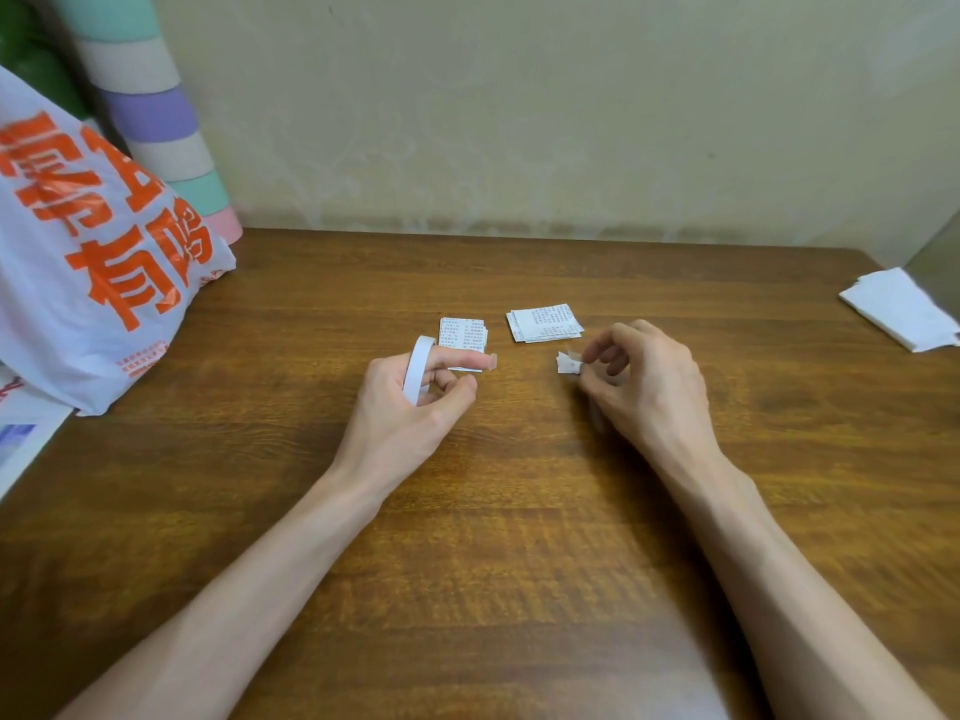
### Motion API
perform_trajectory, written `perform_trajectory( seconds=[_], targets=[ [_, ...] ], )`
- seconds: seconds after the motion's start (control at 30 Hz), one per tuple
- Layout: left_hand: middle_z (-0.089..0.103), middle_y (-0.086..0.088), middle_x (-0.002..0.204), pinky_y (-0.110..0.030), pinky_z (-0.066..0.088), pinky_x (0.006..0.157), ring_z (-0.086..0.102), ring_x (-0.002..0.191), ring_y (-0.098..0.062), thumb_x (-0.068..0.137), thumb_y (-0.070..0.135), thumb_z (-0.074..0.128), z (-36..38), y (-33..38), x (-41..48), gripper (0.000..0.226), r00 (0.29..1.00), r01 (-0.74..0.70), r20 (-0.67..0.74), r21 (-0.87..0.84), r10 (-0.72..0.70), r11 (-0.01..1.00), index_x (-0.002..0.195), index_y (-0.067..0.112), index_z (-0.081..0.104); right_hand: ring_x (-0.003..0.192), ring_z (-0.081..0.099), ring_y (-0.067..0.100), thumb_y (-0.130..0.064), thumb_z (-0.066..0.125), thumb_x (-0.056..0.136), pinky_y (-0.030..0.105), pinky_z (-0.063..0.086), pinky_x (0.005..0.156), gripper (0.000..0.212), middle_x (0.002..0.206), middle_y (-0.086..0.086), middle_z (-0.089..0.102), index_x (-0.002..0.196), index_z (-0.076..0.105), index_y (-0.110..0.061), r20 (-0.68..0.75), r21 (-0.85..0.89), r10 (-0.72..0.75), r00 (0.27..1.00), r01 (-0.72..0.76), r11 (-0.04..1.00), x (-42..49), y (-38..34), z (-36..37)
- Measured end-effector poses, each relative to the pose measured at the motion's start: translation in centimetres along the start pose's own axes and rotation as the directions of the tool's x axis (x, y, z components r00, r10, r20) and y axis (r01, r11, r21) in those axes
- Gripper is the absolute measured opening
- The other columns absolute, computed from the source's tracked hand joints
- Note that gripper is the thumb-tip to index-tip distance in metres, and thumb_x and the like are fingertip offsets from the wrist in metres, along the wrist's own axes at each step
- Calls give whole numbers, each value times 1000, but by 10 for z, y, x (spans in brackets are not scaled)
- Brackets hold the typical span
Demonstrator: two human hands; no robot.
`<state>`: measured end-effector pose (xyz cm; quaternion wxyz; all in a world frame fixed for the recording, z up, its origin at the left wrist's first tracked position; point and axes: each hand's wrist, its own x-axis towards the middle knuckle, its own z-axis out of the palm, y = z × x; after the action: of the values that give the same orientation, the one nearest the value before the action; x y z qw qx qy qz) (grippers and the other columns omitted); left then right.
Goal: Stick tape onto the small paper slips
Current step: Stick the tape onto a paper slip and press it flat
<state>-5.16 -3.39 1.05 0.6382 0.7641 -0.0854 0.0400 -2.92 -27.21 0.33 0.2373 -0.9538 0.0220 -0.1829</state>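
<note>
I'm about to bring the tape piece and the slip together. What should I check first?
1. Tape piece stuck on the left hand index fingertip: ok.
2. Tape roll ringed on that same finger, away from the tape piece: ok.
3. Paper slip pinched in the right hand grip: ok.
4. Slip held flat, uncreased: cannot tell, too blurred.
5. Left stack and right stack lie beyond the gap between the hands: ok.
</note>
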Motion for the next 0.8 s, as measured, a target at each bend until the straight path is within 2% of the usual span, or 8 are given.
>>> perform_trajectory(
  seconds=[0.17,0.33,0.43,0.53,0.63,0.8],
  targets=[
    [49,5,63,-20,39,58,42,60,-12,95,4,68,0,0,-1,27,1000,1,3,-7,-1,1000,97,26,83,82,59,13,-39,81,88,32,42,65,22,89,-13,60,81,61,-30,-33,-26,18,999,-19,999,0,1,0],
    [50,8,62,-18,38,58,41,56,-9,95,4,68,-1,0,0,27,1000,-3,4,-3,3,1000,97,26,83,76,59,11,-54,75,90,32,46,63,31,83,-11,62,78,64,-27,-95,10,13,995,-12,1000,-1,0,4],
    [50,9,62,-15,39,58,41,53,-6,96,3,67,-1,0,0,28,1000,-7,-1,4,7,1000,97,26,83,78,61,15,-46,68,97,32,44,64,23,85,-11,62,84,67,-28,-88,0,11,996,-11,1000,0,0,6],
    [50,5,64,-18,38,58,41,55,-8,95,5,68,-1,0,0,27,1000,-8,-8,6,8,1000,96,27,83,78,63,10,-35,75,92,34,52,67,8,86,-13,63,88,69,-30,-50,11,17,999,-16,1000,2,3,5],
    [50,4,65,-20,37,57,40,56,-10,95,5,68,-2,0,0,27,1000,-6,-9,2,6,1000,96,27,83,78,64,8,-27,77,88,40,59,73,7,87,-14,64,91,71,-30,-26,54,34,999,-32,998,2,5,7],
    [51,7,64,-21,36,57,40,57,-10,96,6,68,-3,-1,2,26,1000,-3,-20,11,3,1000,97,27,83,78,66,10,-21,79,89,42,59,75,9,87,-11,67,93,74,-27,-73,139,8,997,2,990,3,5,9]
  ],
)
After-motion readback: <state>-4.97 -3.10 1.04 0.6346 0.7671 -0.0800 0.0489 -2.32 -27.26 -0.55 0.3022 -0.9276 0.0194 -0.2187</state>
